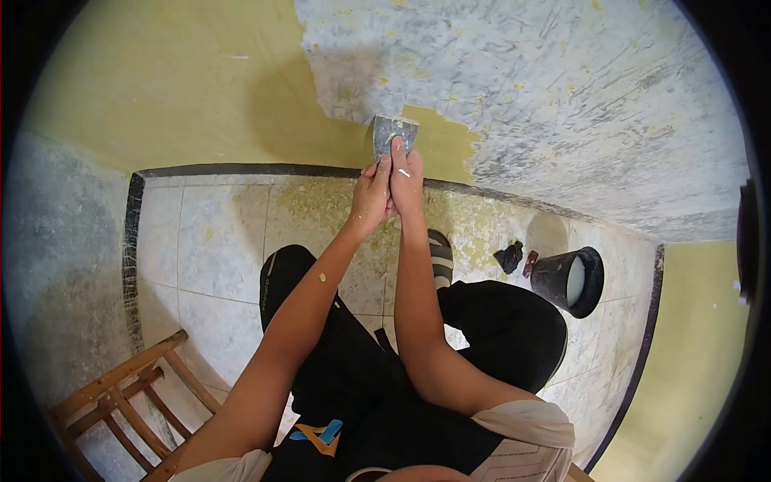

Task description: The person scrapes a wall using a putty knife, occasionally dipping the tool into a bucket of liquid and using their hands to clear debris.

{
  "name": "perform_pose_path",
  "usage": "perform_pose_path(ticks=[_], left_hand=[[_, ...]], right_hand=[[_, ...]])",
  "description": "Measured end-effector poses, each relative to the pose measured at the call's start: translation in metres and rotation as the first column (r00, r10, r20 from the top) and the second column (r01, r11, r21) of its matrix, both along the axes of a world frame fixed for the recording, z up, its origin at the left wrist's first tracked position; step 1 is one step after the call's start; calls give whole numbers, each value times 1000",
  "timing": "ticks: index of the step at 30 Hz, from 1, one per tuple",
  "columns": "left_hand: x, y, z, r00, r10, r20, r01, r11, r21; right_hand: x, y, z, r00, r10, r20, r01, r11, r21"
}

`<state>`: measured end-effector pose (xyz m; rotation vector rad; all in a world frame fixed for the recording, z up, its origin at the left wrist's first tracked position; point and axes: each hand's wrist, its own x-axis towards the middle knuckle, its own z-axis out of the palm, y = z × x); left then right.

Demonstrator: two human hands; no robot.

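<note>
Both of my hands are wrapped round the handle of a metal scraper (393, 128), whose wide blade lies against the yellow paint of the wall (446, 140). My left hand (371, 191) is on the left side of the handle, its thumb pointing up toward the blade. Pressed beside it, my right hand (407, 181) has its thumb on the base of the blade. The handle is mostly hidden by the fingers. Above and to the right of the blade the wall shows bare, mottled grey. Paint flecks stick to my hands and left forearm.
Yellow paint chips (313, 201) litter the tiled floor. On the right, a black bucket (554, 277) with whitish liquid leans beside a dark crumpled thing (508, 257) and a small reddish-brown object (530, 263). A wooden rack-like piece (120, 398) is at lower left.
</note>
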<state>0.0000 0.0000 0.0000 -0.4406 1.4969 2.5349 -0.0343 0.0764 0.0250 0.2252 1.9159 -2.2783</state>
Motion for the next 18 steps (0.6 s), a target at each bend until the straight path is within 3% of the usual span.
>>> perform_pose_path(ticks=[2,6,11,18], left_hand=[[1,0,2,997,50,-50,-55,993,-101],[-1,14,-7,998,55,-19,-57,995,-78],[-7,13,-3,994,104,-23,-106,983,-151],[-13,17,-15,995,102,-24,-103,992,-66]], right_hand=[[-1,-5,-4,990,-35,-140,24,997,-79],[-3,11,-3,998,4,-60,-4,1000,2],[-7,2,-2,980,-81,-182,70,995,-65],[-17,4,-13,988,-39,-148,26,996,-87]])
